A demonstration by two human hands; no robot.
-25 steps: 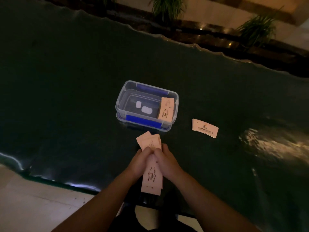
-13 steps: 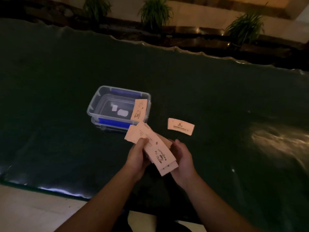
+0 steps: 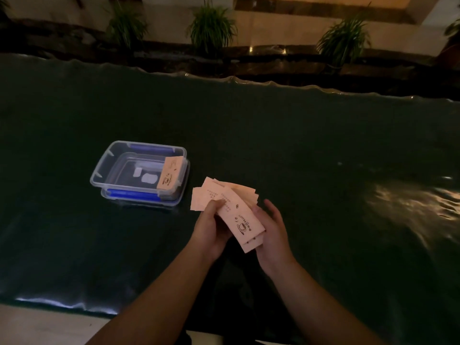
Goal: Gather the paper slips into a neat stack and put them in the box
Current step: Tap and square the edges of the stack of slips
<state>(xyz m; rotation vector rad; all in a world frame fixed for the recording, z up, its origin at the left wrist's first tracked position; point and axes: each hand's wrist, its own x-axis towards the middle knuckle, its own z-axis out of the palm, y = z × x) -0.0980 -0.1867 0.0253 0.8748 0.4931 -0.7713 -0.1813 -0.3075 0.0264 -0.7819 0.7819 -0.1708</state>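
Centre frame: left hand [image 3: 211, 230] pinches fanned paper slips [image 3: 239, 220], right hand [image 3: 271, 230] fingers loosely spread alongside; squaring them likely precedes boxing, plastic box [image 3: 98, 170] left

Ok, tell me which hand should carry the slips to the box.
Left. The left hand pinches the fanned slips under its thumb and lies nearer the box; the right hand, fingers relaxed, only steadies their lower end and is farther from it. They likely need squaring first.

Place: looked like a dim indoor lobby or hall.
Evidence: green leafy potted plants [image 3: 211, 26] lined a dark polished stone ledge [image 3: 286, 52] at 12 o'clock, before a beige wall [image 3: 286, 31].
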